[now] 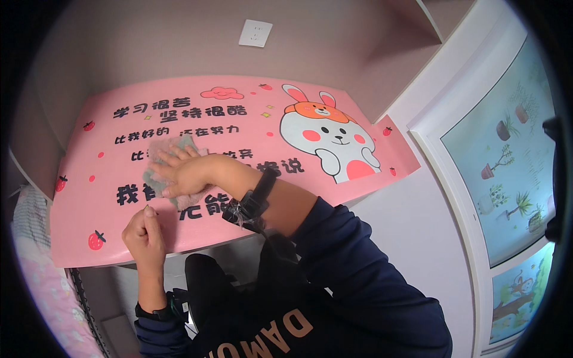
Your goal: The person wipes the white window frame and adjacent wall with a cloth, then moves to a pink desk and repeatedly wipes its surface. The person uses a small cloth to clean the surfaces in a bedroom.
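My right hand lies flat with spread fingers on a fluffy pink and grey-green cleaning cloth, pressing it to the desktop. Beneath the cloth is a pink desk mat with a cartoon rabbit, strawberries and black printed writing, part of which the cloth and my forearm hide. Curled into a loose fist, my left hand rests by the front edge of the mat, to the lower left of the cloth. Nothing shows in its fingers. Both wrists wear black straps.
Grey-brown panels enclose the desk at the back and left, with a white wall socket behind. Right of the desk stands a white-framed window with plant pictures. Pink patterned bedding lies at the lower left.
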`<act>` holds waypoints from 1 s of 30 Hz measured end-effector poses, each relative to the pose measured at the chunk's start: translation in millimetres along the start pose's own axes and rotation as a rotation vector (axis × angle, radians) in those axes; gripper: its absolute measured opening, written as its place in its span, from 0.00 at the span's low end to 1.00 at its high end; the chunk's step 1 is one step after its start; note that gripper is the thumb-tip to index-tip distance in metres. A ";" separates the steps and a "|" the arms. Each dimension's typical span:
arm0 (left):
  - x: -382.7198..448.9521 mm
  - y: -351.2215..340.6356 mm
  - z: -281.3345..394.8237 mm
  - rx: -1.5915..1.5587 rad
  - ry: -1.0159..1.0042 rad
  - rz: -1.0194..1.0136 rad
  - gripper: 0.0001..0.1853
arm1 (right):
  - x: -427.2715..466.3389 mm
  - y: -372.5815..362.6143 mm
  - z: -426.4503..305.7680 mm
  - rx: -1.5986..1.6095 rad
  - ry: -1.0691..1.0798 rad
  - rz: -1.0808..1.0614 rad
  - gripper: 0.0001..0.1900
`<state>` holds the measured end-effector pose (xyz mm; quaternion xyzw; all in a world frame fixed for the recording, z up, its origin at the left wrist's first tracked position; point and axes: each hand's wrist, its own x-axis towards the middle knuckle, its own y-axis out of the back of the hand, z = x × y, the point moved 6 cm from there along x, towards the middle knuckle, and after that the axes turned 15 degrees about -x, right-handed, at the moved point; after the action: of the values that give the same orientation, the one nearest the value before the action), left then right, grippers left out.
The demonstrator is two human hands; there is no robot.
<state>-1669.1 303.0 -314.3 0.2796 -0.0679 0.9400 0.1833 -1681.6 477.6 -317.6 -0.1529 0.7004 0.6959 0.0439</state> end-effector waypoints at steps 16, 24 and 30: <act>6.9 8.4 -25.4 0.119 0.071 0.013 0.26 | -162.0 -41.1 141.9 -0.023 -0.135 -0.088 0.41; 9.6 7.9 -29.3 0.183 0.064 -0.005 0.27 | -280.3 -68.5 262.5 -0.010 -0.371 -0.098 0.40; 9.7 9.0 -30.9 0.258 0.090 -0.011 0.27 | -343.6 -68.3 311.1 0.005 -0.524 -0.032 0.37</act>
<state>-1695.6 304.8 -335.0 0.2587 0.0634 0.9515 0.1540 -1383.6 838.6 -297.7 0.0217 0.6642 0.7093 0.2350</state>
